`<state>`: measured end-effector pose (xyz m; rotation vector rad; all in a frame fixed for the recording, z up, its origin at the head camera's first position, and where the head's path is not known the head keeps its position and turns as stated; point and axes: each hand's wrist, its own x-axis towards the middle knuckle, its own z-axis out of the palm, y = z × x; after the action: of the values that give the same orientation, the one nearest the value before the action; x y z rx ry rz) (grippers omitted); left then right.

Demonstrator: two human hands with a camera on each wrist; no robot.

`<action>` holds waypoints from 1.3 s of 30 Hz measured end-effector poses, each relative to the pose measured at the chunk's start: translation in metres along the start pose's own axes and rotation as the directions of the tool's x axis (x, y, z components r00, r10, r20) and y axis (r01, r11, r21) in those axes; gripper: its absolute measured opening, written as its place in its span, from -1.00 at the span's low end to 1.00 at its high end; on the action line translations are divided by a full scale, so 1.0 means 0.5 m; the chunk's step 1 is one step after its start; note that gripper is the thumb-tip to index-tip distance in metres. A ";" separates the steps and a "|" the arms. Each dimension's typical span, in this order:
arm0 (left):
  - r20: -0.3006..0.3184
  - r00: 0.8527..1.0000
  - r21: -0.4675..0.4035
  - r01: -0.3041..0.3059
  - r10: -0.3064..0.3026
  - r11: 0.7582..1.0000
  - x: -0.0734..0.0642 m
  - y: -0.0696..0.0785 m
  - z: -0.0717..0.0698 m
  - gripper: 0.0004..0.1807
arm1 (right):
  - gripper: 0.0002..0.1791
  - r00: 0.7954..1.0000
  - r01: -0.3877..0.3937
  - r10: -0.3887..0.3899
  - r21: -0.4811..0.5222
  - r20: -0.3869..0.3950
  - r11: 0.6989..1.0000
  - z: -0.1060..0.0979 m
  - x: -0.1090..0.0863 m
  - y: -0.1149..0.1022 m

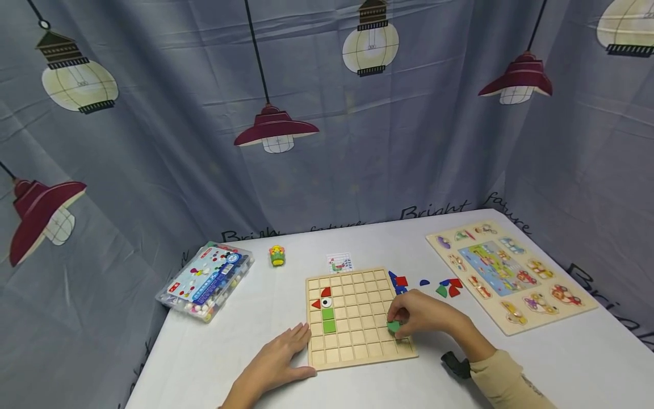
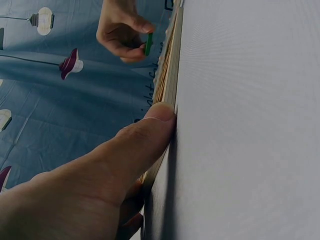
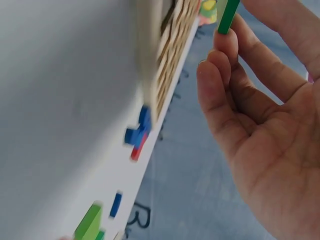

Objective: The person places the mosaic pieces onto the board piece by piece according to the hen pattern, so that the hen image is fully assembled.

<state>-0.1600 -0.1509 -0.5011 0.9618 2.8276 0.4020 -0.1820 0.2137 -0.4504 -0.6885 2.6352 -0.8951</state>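
Observation:
A wooden grid board (image 1: pixel 357 309) lies on the white table. My left hand (image 1: pixel 281 355) rests at its left edge with fingers extended; in the left wrist view the thumb (image 2: pixel 150 127) presses the board's side. My right hand (image 1: pixel 426 312) pinches a thin green block (image 1: pixel 393 326) between thumb and fingers, over the board's right side. The right wrist view shows the block (image 3: pixel 228 17) held at the fingertips. Toward the board's upper left sit a red curved block (image 1: pixel 326 292), a red triangle (image 1: pixel 317 304), a white eye piece (image 1: pixel 326 303) and two light green squares (image 1: pixel 328 320).
A small picture card (image 1: pixel 339 263) lies behind the board. Blue blocks (image 1: pixel 401 289), a red square (image 1: pixel 402 281) and several loose blocks lie to the right. A wooden picture puzzle (image 1: pixel 449 245) lies far right. At left are a clear plastic box (image 1: pixel 206 278) and a small toy figure (image 1: pixel 277 255).

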 end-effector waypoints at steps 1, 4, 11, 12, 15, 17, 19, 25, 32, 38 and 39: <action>0.001 1.000 0.000 0.002 -0.002 1.000 0.000 0.000 -0.001 -0.04 | -0.74 1.000 0.007 -0.007 -0.001 0.002 1.000 0.001 0.006 -0.005; 0.001 1.000 0.004 0.002 -0.002 1.000 0.000 0.000 -0.002 -0.06 | -0.74 1.000 0.028 -0.028 -0.010 0.005 1.000 0.006 0.020 -0.021; 0.003 1.000 0.007 -0.003 0.003 1.000 -0.002 0.001 -0.002 -0.06 | -0.76 0.998 0.060 -0.060 0.005 0.017 0.998 0.019 0.048 -0.050; 0.001 1.000 0.008 -0.004 0.004 1.000 -0.002 0.001 -0.002 -0.06 | -0.76 0.998 0.067 -0.067 0.000 0.017 0.998 0.022 0.052 -0.054; -0.010 1.000 0.017 -0.015 0.015 1.000 -0.003 0.000 -0.002 -0.07 | -0.76 0.997 0.081 -0.081 -0.015 0.016 0.997 0.028 0.065 -0.068; -0.020 0.999 0.022 -0.027 0.027 0.999 -0.003 0.000 -0.001 -0.09 | -0.76 0.997 0.077 -0.076 -0.021 0.018 0.997 0.033 0.073 -0.079; -0.031 0.999 0.027 -0.036 0.037 0.999 -0.004 0.000 -0.002 -0.09 | -0.77 0.997 0.079 -0.078 -0.021 0.022 0.997 0.038 0.081 -0.090; -0.045 0.998 0.042 -0.041 0.043 0.998 -0.003 0.001 -0.001 -0.09 | -0.78 0.992 0.123 -0.121 -0.049 0.042 0.991 0.056 0.104 -0.115; -0.030 0.999 0.031 -0.028 0.029 0.999 -0.003 0.000 -0.003 -0.09 | -0.76 0.987 0.151 -0.145 -0.085 0.068 0.985 0.080 0.134 -0.138; -0.011 1.000 0.023 -0.028 0.029 0.999 -0.003 0.000 -0.007 -0.09 | -0.78 0.987 0.144 -0.134 -0.114 0.093 0.983 0.101 0.158 -0.156; -0.005 1.000 0.020 -0.030 0.030 0.999 -0.003 0.000 -0.008 -0.09 | -0.79 0.986 0.144 -0.132 -0.123 0.098 0.982 0.104 0.160 -0.159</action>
<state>-0.1596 -0.1527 -0.4973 1.0101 2.8302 0.3816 -0.2017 0.0912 -0.4489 -0.9314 2.6084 -0.7148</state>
